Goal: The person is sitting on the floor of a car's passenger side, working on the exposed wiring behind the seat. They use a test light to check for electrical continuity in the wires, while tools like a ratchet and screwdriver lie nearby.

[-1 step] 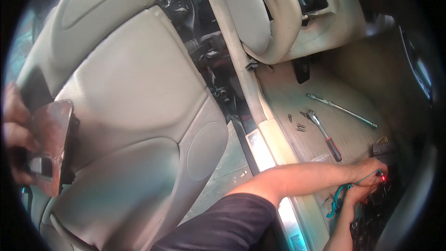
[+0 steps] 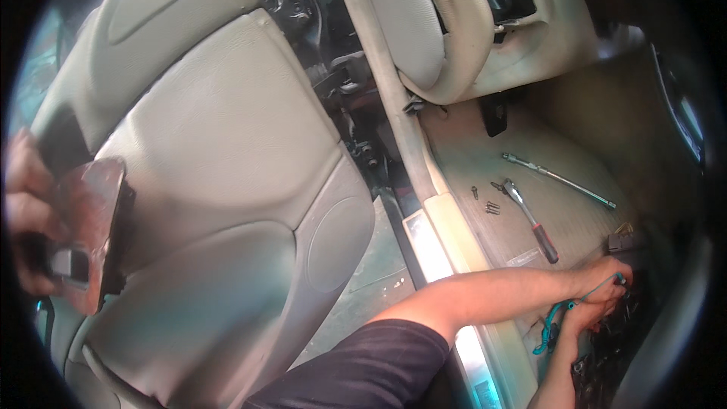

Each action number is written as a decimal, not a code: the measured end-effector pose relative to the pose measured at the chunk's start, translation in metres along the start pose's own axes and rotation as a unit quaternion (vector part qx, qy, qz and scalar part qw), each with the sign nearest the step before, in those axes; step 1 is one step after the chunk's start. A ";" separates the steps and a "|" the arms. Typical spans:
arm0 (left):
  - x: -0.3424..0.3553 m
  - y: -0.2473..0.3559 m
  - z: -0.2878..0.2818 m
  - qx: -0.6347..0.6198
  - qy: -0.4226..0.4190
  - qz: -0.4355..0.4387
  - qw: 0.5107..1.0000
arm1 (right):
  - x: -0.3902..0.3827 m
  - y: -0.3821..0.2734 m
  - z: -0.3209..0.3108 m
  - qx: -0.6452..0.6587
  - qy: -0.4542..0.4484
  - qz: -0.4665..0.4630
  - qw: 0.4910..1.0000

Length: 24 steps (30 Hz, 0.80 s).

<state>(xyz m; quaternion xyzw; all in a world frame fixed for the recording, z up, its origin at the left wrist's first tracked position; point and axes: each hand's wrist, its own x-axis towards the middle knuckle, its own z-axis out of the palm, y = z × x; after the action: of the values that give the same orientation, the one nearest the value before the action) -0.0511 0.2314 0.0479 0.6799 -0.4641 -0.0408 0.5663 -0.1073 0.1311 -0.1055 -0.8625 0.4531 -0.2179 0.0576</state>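
My left hand [image 2: 604, 279], its forearm crossing the sill [image 2: 443, 257], is closed around a small probe [image 2: 619, 279] with a teal cable [image 2: 559, 318]. My right hand [image 2: 587, 312] is just below it, fingers curled on something I cannot make out among dark parts [image 2: 602, 371]. A ratchet [image 2: 545, 242] with a black-and-red handle, a long steel extension bar [image 2: 560, 178] and several bolts [image 2: 491, 208] lie above them on the beige floor. At the far left, another person's hand [image 2: 30, 182] grips a reddish trim piece [image 2: 102, 212] with a handle recess.
A large beige padded panel [image 2: 212, 121] fills the left side, with black mechanical parts [image 2: 295, 7] beside it. At upper right is a beige upholstered part [image 2: 462, 45] with a dark opening, and a black pedal-like piece [image 2: 494, 117] below it. Concrete ground [image 2: 356, 295] shows between panel and sill.
A small red light at the probe in the earlier frame no longer shows. The other person's hand and the trim piece have shifted slightly up and right. My hands are in nearly the same place.
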 end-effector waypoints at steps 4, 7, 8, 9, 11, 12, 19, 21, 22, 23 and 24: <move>-0.004 0.024 0.003 -0.076 0.068 -0.099 0.990 | 0.000 0.014 -0.003 -0.024 0.027 -0.088 0.995; -0.008 0.050 0.013 -0.311 0.054 -0.270 0.909 | 0.001 0.011 -0.010 -0.003 0.046 -0.084 0.995; -0.016 0.062 0.007 -0.252 0.058 -0.258 0.931 | -0.002 0.011 -0.011 0.006 0.045 -0.085 0.995; -0.021 0.078 -0.005 -0.204 0.055 -0.236 0.948 | -0.003 0.010 -0.014 0.010 0.056 -0.082 0.995; -0.022 0.069 0.000 -0.119 0.103 -0.154 0.976 | -0.011 0.002 -0.025 0.024 0.084 -0.084 0.993; -0.022 0.046 0.009 -0.059 0.154 -0.104 0.981 | -0.020 -0.004 -0.031 0.047 0.089 -0.087 0.991; -0.001 0.040 -0.012 -0.046 0.160 -0.152 0.974 | 0.000 -0.054 -0.072 0.043 -0.069 -0.060 0.995; -0.004 0.046 -0.025 0.001 0.112 -0.168 0.979 | -0.004 -0.056 -0.071 0.115 -0.028 -0.098 0.988; -0.007 0.044 -0.025 0.009 0.127 -0.144 0.981 | -0.017 -0.058 -0.090 0.132 0.043 -0.164 0.977; -0.006 0.046 -0.023 0.008 0.124 -0.123 0.985 | -0.018 -0.058 -0.100 0.258 0.039 -0.104 0.960; -0.001 0.045 -0.021 -0.017 0.103 -0.125 0.987 | -0.021 -0.056 -0.100 0.251 0.060 -0.089 0.962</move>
<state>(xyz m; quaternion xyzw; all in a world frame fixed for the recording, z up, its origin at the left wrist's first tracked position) -0.0661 0.2509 0.0916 0.7235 -0.3136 -0.0487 0.6130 -0.1176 0.1905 -0.0057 -0.8426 0.3074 -0.3802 0.2257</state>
